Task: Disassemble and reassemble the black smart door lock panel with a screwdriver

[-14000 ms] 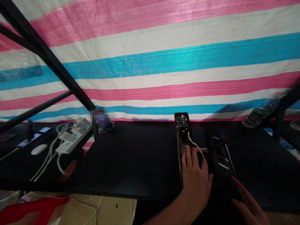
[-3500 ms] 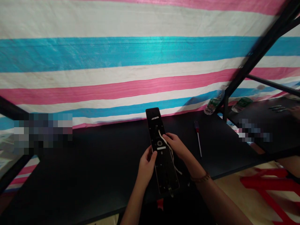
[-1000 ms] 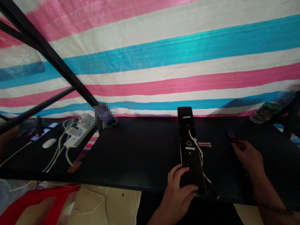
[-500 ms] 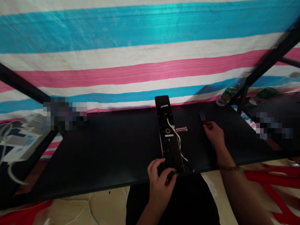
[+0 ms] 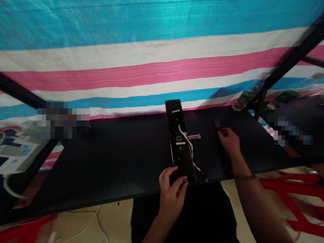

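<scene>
Left hand [image 5: 171,193] touches the near end of a black door-lock panel [image 5: 180,155] lying on the bench [image 5: 121,158], its grip unclear; well apart, to the panel's right, the right hand [image 5: 231,141] clasps a screwdriver [image 5: 217,123].

- And straight to the right wrist, folks: a thin, dark brownish bracelet [image 5: 244,176] loops right round it, bumpy along its length, beads or braid, too blurred to call!
- Beyond that band, the right hand [image 5: 230,141], bare, slim-fingered.
- Below it, the right forearm [image 5: 255,202], bare all the way to the edge of view.
- Over to the left hand [image 5: 170,192], bare too, and the left forearm [image 5: 158,227] matches it.
- Down low, black clothing [image 5: 184,216], one broad, dull, dark mass, top or trousers impossible to tell.
- And a small red spot [image 5: 178,193] beside the left thumb, perhaps part of that clothing!
</scene>
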Demonstrator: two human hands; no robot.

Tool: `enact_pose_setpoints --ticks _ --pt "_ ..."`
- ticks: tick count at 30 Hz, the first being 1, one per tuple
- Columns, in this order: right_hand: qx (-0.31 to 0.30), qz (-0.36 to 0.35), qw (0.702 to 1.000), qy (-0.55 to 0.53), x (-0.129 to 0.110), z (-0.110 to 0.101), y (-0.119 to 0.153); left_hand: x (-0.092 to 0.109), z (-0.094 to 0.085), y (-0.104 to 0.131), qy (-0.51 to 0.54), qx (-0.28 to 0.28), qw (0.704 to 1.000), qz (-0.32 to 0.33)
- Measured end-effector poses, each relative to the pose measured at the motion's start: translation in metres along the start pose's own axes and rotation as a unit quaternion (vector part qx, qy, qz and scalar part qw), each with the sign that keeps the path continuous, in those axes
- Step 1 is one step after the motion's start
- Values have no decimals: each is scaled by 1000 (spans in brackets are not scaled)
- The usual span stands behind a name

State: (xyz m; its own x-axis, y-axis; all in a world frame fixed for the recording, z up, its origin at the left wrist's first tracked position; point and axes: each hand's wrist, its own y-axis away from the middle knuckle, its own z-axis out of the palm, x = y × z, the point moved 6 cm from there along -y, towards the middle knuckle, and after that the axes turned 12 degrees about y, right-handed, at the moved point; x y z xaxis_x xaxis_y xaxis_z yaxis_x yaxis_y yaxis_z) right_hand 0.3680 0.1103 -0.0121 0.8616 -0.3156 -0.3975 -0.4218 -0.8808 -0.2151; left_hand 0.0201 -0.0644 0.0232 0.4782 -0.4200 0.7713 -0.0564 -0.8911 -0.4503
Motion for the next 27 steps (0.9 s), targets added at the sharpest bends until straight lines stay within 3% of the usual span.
enact_pose_setpoints --ticks 10,18,23,27 --pt "9 -10 1000 3 -3 -3 2 0 6 -14 7 8 999 -50" --pt "4 0 1000 0 -1 -3 1 -11 6 -22 62 -50 991 -105" --pt "4 1 1000 8 -2 -4 1 -17 7 -23 75 -70 989 -105" --pt "-2 2 1000 5 -3 -4 1 -14 9 -22 57 -77 993 -64"
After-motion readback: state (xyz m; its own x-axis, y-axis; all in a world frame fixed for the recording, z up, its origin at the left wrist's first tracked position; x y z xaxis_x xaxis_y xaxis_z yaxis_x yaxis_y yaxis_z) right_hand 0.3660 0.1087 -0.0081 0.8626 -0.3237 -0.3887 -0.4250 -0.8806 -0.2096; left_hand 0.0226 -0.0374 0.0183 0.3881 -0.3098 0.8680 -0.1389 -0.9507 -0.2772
